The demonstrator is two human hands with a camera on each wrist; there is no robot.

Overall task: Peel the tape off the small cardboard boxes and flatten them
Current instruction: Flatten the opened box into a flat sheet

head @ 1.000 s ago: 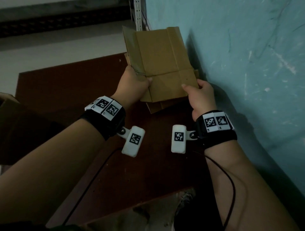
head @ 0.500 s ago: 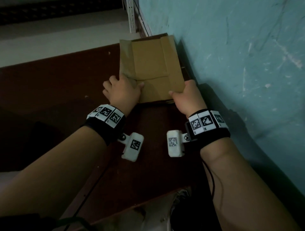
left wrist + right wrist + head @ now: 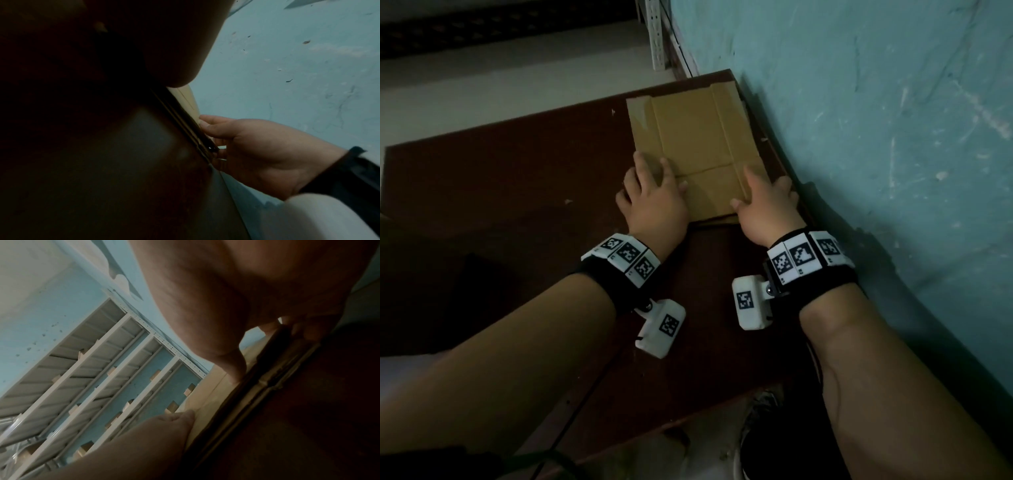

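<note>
Pressing down on the near end of the flattened box [image 3: 695, 150], the left hand [image 3: 654, 202] lies on its near left corner with the fingers spread and fairly straight; the right hand [image 3: 765, 202] rests on the near right corner, forefinger stretched along the board, thumb out to the side, while the other fingers bend over the right edge beside the wall [image 3: 876, 137]; whether they really pinch the edge, I cannot tell. The box lies flat on the far right corner of the dark red table [image 3: 517, 178], close against the wall, on top of other flattened cardboard; in the wrist views several layers show at the near edge.

What could go wrong, in my judgement: the pile may slide on the smooth table if the push goes forward instead of down; the folded panels may spring up again when the hands lift, because the creases are stiff; a shiny strip on the left flap may be tape not removed, but I am not sure.

The long axis of the box runs away from the person, almost parallel to the wall; the short end points to the person.
</note>
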